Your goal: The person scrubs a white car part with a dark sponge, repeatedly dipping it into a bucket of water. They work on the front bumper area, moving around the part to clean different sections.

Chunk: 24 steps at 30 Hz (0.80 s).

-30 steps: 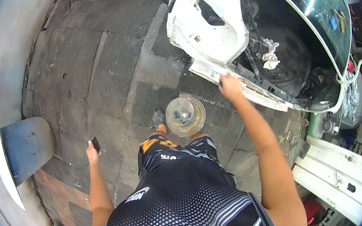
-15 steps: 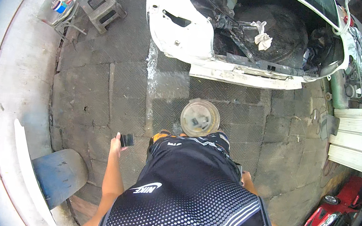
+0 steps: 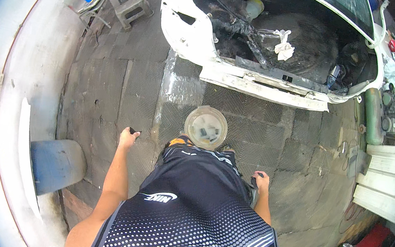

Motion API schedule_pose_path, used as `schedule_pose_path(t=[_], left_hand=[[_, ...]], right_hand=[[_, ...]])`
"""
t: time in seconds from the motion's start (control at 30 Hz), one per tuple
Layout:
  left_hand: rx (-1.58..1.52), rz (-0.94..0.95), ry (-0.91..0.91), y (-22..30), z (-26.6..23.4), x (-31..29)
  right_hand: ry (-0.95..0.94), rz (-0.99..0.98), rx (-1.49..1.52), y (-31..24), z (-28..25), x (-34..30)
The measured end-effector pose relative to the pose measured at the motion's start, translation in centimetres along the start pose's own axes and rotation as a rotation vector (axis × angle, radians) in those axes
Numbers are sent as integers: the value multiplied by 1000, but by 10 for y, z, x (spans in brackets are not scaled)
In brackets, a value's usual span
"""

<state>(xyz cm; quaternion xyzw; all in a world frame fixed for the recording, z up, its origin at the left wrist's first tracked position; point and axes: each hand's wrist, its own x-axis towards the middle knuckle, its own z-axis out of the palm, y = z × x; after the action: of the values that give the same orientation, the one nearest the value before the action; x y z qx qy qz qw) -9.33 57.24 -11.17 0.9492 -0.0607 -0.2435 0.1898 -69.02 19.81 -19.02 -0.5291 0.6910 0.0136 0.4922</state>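
Note:
Out to the left of my body, my left hand (image 3: 128,138) is closed on a thin dark piece (image 3: 134,131), seen almost edge-on now; its material is unclear. On the right, my right hand (image 3: 262,180) is curled around a small dark object (image 3: 255,181), mostly hidden by the fingers. A round bucket (image 3: 225,130) stands on the floor just ahead of my feet. Cloudy liquid fills part of it, with several pale and dark pieces inside. Neither hand touches the bucket.
A stripped white car body (image 3: 183,40) stands ahead, with a crumpled white cloth (image 3: 284,50) inside it. At far left are a grey stool (image 3: 128,1) and a chair (image 3: 90,9). A blue drum (image 3: 56,165) lies at left; a green cylinder (image 3: 372,115) and white panels (image 3: 382,183) are at right.
My right hand has come out from beside my body into fuller view. My left hand has risen slightly, and its dark piece has turned from flat to edge-on. The whole view has shifted.

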Motion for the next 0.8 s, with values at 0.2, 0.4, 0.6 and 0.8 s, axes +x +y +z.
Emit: schedule_pose_path(t=[0.2,0.4,0.6,0.8], left_hand=[[274,52,-68,8,32,-74],[281,-232,-170,-64,14,-98],[182,-161,-187,-43,-13,-50],[289,-5,-175,-26,-40,39]], right_hand=[[40,70,-184,49,-60,70],[-126,-97,67,-25,-15,62],[-78,-173,41,-132,68,68],[70,-278,38,-339,183,47]])
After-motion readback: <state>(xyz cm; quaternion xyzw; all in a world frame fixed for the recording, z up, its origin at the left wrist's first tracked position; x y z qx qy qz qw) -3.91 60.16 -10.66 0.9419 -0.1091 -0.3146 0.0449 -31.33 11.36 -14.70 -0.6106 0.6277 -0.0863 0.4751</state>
